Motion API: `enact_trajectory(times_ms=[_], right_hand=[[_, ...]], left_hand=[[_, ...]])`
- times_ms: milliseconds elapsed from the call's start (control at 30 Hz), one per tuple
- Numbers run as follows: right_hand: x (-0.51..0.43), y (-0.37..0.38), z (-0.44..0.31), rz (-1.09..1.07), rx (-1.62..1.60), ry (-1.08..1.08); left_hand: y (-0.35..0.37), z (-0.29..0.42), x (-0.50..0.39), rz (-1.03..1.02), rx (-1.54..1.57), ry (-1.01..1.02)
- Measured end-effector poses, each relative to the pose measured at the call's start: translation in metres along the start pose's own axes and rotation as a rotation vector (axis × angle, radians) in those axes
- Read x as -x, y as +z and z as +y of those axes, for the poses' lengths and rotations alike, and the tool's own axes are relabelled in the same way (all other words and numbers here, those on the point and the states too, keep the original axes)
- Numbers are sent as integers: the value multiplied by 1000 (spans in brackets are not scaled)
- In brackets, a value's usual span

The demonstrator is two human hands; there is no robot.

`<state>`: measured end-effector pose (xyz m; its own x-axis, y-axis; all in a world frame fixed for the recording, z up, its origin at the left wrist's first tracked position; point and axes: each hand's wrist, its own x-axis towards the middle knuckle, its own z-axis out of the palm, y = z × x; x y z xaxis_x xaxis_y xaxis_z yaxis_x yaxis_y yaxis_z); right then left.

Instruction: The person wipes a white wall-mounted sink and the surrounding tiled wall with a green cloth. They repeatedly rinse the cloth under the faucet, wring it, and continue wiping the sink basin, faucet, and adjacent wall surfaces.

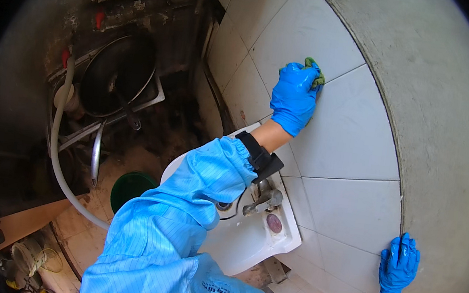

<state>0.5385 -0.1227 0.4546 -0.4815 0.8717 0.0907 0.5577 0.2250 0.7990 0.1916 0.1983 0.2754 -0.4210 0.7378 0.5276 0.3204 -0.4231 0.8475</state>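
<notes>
My left hand [295, 97], in a blue glove, is closed on a green cloth or scouring pad [317, 75] and presses it against the white wall tiles [349, 129]. At the lower right, my right hand [398, 266], gloved in blue too, lies flat with fingers extended across the top edge of the tiles and the grey plaster wall [444, 170]. It holds nothing. Below my left forearm is a white washbasin [241, 242] with a metal tap [267, 202] and a reddish soap bar [274, 223]. My left sleeve hides part of the basin.
On the left, a dark wok [108, 75] holding a ladle stands in a sooty sink area beside a pale hose [61, 127]. A green bucket [130, 189] is on the floor. Several worn containers [26, 257] sit at the lower left.
</notes>
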Motion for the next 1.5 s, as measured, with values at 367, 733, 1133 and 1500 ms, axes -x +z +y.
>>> enact_trajectory(times_ms=[367, 733, 1133, 1500], right_hand=[[0, -1, 0, -21, -21, 12], [-2, -1, 0, 19, 13, -21], [-1, -2, 0, 2, -4, -18], [0, -2, 1, -11, 8, -4]], left_hand=[[5, -16, 5, 89, -57, 103], [17, -19, 102, -2, 208, -107], [33, -74, 87, 246, 220, -384], [31, -118, 26, 320, 226, -618]])
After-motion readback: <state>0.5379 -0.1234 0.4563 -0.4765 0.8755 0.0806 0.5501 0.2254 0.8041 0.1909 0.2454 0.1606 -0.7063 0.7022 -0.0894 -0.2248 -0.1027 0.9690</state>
